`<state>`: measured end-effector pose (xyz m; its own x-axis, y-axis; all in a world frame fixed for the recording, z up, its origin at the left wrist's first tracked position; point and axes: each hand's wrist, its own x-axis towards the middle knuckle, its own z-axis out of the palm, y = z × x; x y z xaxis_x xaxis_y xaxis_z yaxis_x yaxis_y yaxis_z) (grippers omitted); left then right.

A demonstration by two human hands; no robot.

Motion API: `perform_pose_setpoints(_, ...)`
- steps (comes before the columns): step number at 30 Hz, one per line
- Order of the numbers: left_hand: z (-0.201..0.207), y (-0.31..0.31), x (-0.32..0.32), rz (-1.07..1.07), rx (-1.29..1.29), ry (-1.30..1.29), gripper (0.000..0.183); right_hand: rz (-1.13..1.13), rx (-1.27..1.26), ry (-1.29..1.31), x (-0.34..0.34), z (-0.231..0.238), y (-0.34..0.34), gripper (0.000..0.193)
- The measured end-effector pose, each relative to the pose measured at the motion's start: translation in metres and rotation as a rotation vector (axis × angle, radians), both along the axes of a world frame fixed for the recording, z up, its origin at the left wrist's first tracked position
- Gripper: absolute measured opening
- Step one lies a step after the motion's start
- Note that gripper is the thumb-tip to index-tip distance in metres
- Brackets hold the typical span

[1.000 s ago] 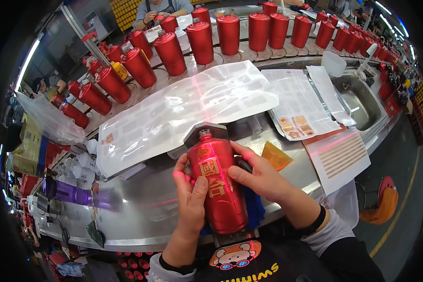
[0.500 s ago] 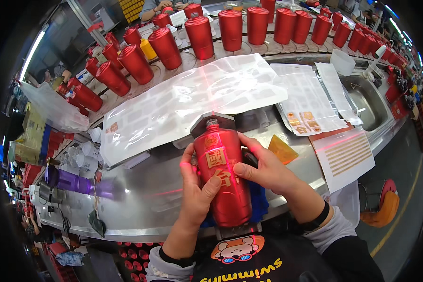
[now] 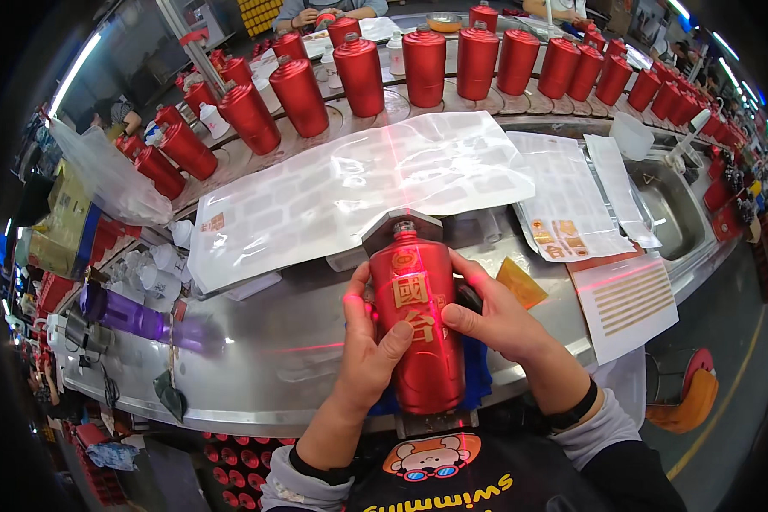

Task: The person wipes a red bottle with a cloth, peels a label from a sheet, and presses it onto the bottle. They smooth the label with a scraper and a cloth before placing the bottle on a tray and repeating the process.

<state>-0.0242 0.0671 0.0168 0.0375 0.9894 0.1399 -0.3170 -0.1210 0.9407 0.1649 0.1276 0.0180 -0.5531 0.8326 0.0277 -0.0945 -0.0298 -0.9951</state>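
A red bottle (image 3: pixel 427 367) with gold characters lies in a holder at the metal bench's near edge, its neck pointing away from me. My left hand (image 3: pixel 374 333) wraps its left side, thumb pressed on the front by the characters. From the other side my right hand (image 3: pixel 491 311) grips it, thumb on the lower character. A dark angled plate (image 3: pixel 375 232) stands behind the neck, and blue cloth (image 3: pixel 476 375) shows under the bottle. Red laser light crosses the bottle and my fingers. Beyond it lies a large glossy backing sheet (image 3: pixel 316 205) with pale block shapes.
Red bottles (image 3: pixel 424 68) line a curved conveyor at the back, where other people work. On the right are a sheet of gold characters (image 3: pixel 563 196), a gold-striped sheet (image 3: pixel 627 307), a yellow scraper-like piece (image 3: pixel 520 283) and a sink (image 3: pixel 670 205). A purple cup (image 3: pixel 132 311) lies left.
The bottles on the conveyor have shifted along, and white bottles now show among them. My view has tilted slightly; both hands keep nearly the same hold on the red bottle.
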Motion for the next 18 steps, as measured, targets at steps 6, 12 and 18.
perform_pose_setpoints(6, 0.003, 0.0, -0.002, -0.003, 0.006, -0.034, 0.08, 0.006, 0.035, -0.027, -0.001, 0.004, -0.001, 0.092)
perform_pose_setpoints(12, 0.015, 0.016, -0.005, 0.051, -0.101, -0.138, 0.073, 0.008, -0.031, 0.0, 0.0, -0.002, -0.003, 0.093)
perform_pose_setpoints(18, 0.017, 0.027, -0.003, 0.102, -0.092, 0.071, 0.074, 0.018, -0.018, -0.03, 0.0, 0.002, -0.003, 0.092)
